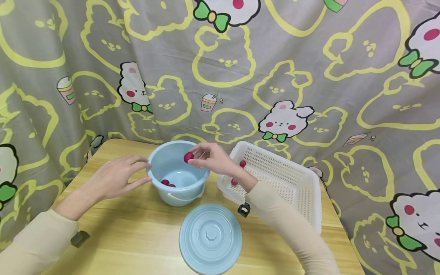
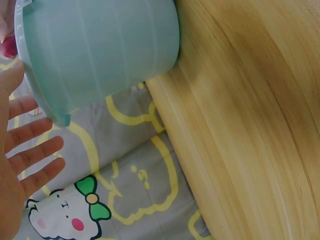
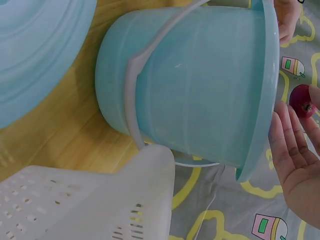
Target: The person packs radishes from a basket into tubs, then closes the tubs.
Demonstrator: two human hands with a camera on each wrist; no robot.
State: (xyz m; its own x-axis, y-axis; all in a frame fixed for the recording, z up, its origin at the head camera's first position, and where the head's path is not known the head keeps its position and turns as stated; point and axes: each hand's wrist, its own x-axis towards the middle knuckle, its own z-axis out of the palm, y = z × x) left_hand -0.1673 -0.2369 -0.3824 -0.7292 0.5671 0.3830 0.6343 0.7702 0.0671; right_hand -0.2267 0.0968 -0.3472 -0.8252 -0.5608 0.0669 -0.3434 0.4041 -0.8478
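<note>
A light blue bucket (image 1: 180, 194) stands on the table, with small round red radishes (image 1: 165, 182) at its bottom. Over its right rim, my right hand (image 1: 214, 158) pinches what looks like a small red radish (image 3: 302, 101) between thumb and fingers; a rough brown spot shows on its skin. My left hand (image 1: 115, 175) is at the bucket's left side, its fingers spread and fairly straight by the rim (image 2: 30, 75). Whether they press on it I cannot tell. In the white perforated basket (image 1: 311, 172) on the right lie more radishes (image 1: 242, 163), partly behind my right wrist.
A round blue lid (image 1: 211, 238) lies flat on the wooden table (image 1: 137, 236) in front of the bucket. The bucket's pale handle (image 3: 131, 95) hangs down on its near side. A patterned grey curtain (image 1: 165, 49) hangs behind the table.
</note>
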